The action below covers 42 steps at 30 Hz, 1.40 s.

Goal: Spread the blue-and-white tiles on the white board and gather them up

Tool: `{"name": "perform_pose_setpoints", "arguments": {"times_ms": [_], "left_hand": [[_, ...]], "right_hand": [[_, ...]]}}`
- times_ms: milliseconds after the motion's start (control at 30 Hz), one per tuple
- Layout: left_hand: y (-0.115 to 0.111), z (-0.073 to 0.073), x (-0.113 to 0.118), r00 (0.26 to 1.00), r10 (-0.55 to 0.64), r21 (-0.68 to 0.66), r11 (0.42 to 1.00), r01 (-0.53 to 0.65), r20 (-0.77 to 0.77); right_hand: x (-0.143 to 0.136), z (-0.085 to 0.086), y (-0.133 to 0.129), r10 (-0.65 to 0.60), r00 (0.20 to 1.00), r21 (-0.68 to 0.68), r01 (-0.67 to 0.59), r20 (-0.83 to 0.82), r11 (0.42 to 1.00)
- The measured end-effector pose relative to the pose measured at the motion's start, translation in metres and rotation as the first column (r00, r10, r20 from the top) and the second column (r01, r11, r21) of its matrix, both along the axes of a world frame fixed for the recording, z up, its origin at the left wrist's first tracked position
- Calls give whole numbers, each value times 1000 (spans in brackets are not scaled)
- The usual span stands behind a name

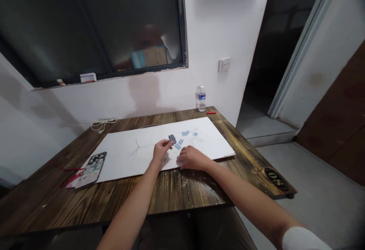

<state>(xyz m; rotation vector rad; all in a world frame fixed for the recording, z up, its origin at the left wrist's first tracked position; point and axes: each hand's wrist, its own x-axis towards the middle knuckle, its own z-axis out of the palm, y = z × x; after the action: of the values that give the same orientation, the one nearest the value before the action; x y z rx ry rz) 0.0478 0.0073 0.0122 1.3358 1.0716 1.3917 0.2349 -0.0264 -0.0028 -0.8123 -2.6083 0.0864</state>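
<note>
My left hand (162, 152) is closed, pinching a small dark piece with a striped pattern (172, 139) between thumb and fingertips, just above the white board (119, 147). To its right, my right hand (191, 158) lies low at the board's near edge. Its fingers are curled together and pointing down; whatever they hold, if anything, is hidden. Several small blue-and-white striped pieces (178, 147) lie flat beyond and between my hands, some in an uneven line running to the right. Another small blue bit (164, 160) shows by my left wrist.
A phone in a patterned case (91, 169) with a red strap lies over the board's left end. On the wooden table (182, 195) are a white cable (103, 123), a water bottle (202, 98), a red pen (211, 112) and a black number plate (276, 179). A wall stands behind.
</note>
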Motion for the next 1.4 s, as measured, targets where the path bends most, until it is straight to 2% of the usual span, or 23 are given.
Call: {"name": "perform_pose_setpoints", "arguments": {"times_ms": [367, 467, 600, 667, 733, 800, 900, 967, 1133, 1267, 1400], "left_hand": [[4, -4, -1, 1000, -11, 17, 1000, 11, -20], [4, -3, -2, 1000, -5, 20, 1000, 5, -26], [4, -3, -2, 999, -24, 17, 1000, 25, -47], [4, -4, -2, 996, -52, 15, 998, 53, -72], [4, -5, -2, 992, -80, 9, 997, 81, -95], [3, -6, -1, 987, -108, 0, 994, 109, -121], [1, -6, 0, 970, -165, -17, 986, 165, -177], [1, -6, 0, 955, -208, -36, 978, 205, -211], [1, -7, 0, 931, -247, -60, 969, 240, -267], [0, -6, 1, 925, -259, -59, 966, 253, -279], [-3, -3, 2, 910, -276, -70, 961, 268, -309]], "right_hand": [[-4, -1, -1, -33, 999, -38, 31, -41, 999], [-4, -1, 0, -6, 998, -63, 2, -61, 998], [-2, -1, 2, 70, 982, -143, -96, -177, 985], [-1, -2, 3, 20, 957, -192, -78, -288, 978], [-2, -4, 5, -113, 895, -278, -13, -432, 961], [-2, -7, 8, -267, 767, -417, -1, -584, 909], [-3, -11, 14, -419, 548, -576, -145, -724, 804], [-4, -12, 17, -469, 453, -607, -226, -758, 762], [-4, -8, 18, -532, 353, -625, -252, -770, 738], [-4, -3, 15, -556, 312, -629, -233, -771, 741], [-4, -3, 15, -562, 304, -629, -213, -770, 747]]}}
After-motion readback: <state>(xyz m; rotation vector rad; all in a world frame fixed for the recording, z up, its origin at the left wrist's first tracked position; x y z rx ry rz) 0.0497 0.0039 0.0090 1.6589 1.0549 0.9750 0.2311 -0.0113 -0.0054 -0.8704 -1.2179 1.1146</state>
